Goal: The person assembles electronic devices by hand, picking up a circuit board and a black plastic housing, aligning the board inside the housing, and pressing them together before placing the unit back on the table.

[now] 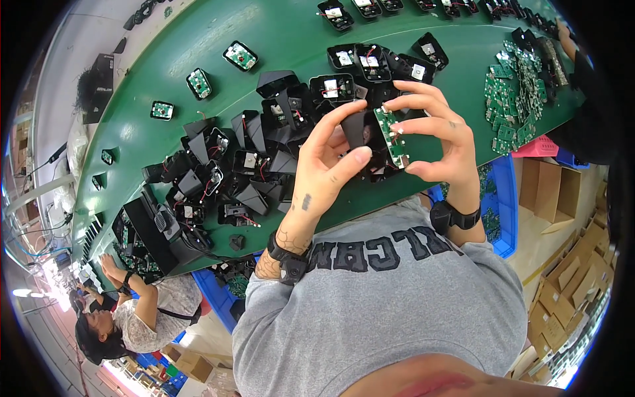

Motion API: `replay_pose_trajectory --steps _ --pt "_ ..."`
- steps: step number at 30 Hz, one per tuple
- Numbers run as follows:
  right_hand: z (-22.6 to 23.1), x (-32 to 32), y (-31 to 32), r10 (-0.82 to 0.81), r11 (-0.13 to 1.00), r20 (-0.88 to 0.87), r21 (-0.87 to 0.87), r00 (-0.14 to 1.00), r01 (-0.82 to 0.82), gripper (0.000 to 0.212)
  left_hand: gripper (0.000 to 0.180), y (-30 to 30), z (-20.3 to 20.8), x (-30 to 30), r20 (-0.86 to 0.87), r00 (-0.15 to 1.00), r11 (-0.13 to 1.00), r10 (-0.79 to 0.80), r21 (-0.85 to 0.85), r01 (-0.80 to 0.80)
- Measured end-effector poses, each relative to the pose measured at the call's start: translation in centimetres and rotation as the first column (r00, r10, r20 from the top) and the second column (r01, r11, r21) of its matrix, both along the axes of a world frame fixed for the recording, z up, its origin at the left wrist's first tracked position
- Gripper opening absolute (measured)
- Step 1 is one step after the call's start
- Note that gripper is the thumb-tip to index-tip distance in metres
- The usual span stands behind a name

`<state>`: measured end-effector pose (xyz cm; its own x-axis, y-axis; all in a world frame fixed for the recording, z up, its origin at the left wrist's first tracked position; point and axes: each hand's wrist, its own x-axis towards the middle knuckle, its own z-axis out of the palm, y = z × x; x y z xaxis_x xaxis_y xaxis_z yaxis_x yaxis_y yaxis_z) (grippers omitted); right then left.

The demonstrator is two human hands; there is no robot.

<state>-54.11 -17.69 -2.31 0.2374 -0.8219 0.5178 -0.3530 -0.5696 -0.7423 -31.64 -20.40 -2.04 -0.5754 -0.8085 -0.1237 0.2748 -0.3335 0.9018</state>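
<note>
My left hand grips a black plastic housing between thumb and fingers, above the near edge of the green table. My right hand pinches a green circuit board by its ends, thumb at the lower end and fingertips along the upper part. The board stands nearly on edge at the right side of the housing, its component side toward my right hand. Whether board and housing touch is hard to make out. Behind my hands lie more black housings with white parts and red wires inside.
Many black housings crowd the table left of my hands. Loose circuit boards are piled at the right, near another person's hand. A person works at the lower left. Blue bins stand below the table edge.
</note>
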Motion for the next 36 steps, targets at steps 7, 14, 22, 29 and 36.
replay_pose_trajectory --steps 7,14,22,29,36 --pt "1.9 1.7 1.3 -0.231 0.970 -0.263 -0.134 0.937 0.201 0.036 0.063 0.3 0.5 -0.1 -0.083 0.992 0.985 -0.092 0.137 0.103" --pt "3.2 1.6 1.4 -0.102 0.995 -0.335 -0.013 0.937 0.104 0.040 0.073 0.3 0.9 -0.5 -0.163 0.977 0.962 -0.139 0.214 0.173" --pt "1.8 3.6 1.6 -0.297 0.872 0.528 0.489 0.796 0.001 0.042 0.082 0.9 1.0 -1.5 -0.121 0.987 0.983 -0.110 0.135 0.126" --pt "0.5 4.4 1.7 -0.260 0.854 0.485 0.519 0.835 -0.036 0.040 0.076 0.8 1.6 -1.6 -0.019 0.991 0.991 -0.129 0.045 0.130" --pt "-0.3 4.3 1.9 -0.306 0.823 0.475 0.568 0.825 -0.022 0.034 0.072 1.2 1.1 -1.8 -0.007 0.991 0.989 -0.133 0.060 0.133"
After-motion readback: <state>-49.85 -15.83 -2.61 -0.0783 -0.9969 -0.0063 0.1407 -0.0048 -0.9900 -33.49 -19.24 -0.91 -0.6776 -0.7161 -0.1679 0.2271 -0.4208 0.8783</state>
